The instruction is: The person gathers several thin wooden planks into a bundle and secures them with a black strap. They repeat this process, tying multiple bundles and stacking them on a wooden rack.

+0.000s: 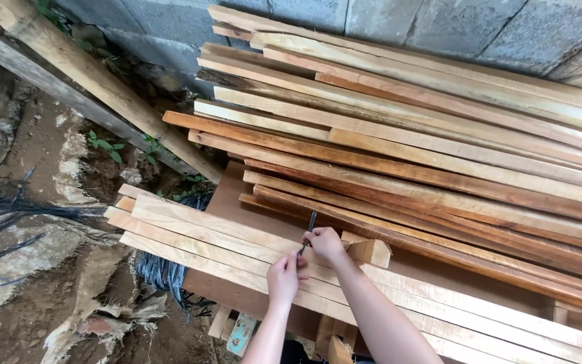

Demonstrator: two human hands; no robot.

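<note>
Here a dark pencil (309,231) stands tilted on pale planks (223,239), its tip down between both hands. The right hand (325,244) has its grip pinched around it; the left hand (284,276) presses beside. Behind, reddish boards (439,155) lean against a block wall (439,27).

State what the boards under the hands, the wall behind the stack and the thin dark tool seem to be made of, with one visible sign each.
Boards: raw sawn wood, unfinished; pale grain shows. Wall: apparently concrete block; grey, rough, with mortar joints. Thin dark tool, held by the right hand beside the left hand: too slender to tell, perhaps a pencil or metal marker.
</note>
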